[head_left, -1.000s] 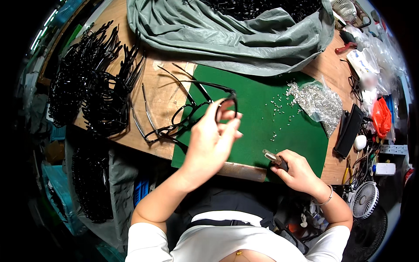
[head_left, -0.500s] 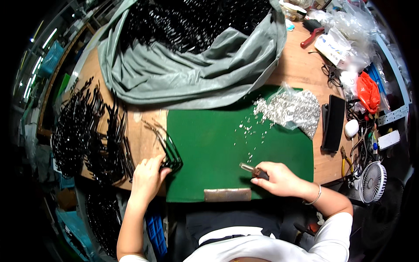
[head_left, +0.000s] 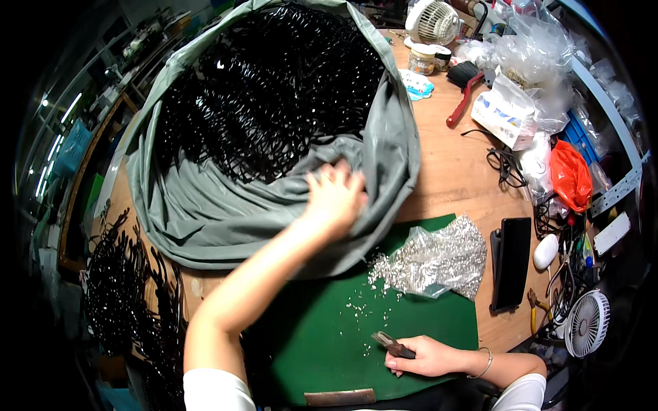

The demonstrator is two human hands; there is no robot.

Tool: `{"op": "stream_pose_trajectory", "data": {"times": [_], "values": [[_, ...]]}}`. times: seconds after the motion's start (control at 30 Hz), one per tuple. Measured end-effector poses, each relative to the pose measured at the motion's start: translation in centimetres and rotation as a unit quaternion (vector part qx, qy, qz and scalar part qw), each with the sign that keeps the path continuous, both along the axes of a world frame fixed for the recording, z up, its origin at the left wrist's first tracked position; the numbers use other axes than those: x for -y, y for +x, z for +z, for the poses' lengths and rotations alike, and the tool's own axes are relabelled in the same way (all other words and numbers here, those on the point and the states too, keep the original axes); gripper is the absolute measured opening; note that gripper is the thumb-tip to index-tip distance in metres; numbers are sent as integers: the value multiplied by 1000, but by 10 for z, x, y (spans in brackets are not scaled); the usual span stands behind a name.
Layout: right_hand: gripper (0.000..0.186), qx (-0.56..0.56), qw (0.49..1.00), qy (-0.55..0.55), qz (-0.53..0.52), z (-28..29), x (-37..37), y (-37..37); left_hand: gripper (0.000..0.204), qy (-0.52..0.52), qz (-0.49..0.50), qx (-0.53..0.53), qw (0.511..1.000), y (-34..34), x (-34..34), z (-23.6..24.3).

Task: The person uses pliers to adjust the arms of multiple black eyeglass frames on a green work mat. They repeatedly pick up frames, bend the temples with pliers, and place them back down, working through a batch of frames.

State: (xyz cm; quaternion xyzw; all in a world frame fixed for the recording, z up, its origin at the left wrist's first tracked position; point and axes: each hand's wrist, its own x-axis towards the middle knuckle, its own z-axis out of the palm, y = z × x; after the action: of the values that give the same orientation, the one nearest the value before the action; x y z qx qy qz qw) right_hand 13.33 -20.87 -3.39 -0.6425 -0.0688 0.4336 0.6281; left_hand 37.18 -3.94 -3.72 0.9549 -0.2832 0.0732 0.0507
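Left hand [head_left: 337,200] at centre, fingers spread over crumpled grey cloth [head_left: 219,205]; right hand [head_left: 430,357] at lower right, grasping dark-handled metal-tipped tool [head_left: 397,346].

At the top right of my feed, a pale fan [head_left: 433,22] stands behind two small jars [head_left: 421,61]. Below them lie a red-handled brush [head_left: 467,99] and a white packet [head_left: 506,115], clear plastic bags [head_left: 537,42] nearby. Further down I see a red bag [head_left: 571,177], a rounded white gadget [head_left: 545,252], yellow-handled pliers [head_left: 533,317] and a smaller white fan [head_left: 587,324].
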Motion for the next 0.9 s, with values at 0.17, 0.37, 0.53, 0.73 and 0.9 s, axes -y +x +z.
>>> {"op": "stream_pose_trajectory", "data": {"times": [0.17, 0.37, 0.53, 0.73, 0.9], "values": [[19, 41, 998, 18, -47, 50, 8, 29, 40, -32, -98, -79, 992, 9, 21, -6], [26, 158, 964, 87, -196, 114, -42, 175, 34, -250, -98, -186, 945, 68, -57, 71], [34, 37, 865, 109, -488, 39, -64, 329, 53, -210, 19, 146, 966, 134, -39, 112], [34, 23, 851, 127, -508, 2, -78, 350, 91, -206, 106, 87, 969, 192, -12, 115], [31, 30, 838, 146, -524, 0, -78, 345, 96, -274, 131, 43, 952, 215, -2, 96]]}}
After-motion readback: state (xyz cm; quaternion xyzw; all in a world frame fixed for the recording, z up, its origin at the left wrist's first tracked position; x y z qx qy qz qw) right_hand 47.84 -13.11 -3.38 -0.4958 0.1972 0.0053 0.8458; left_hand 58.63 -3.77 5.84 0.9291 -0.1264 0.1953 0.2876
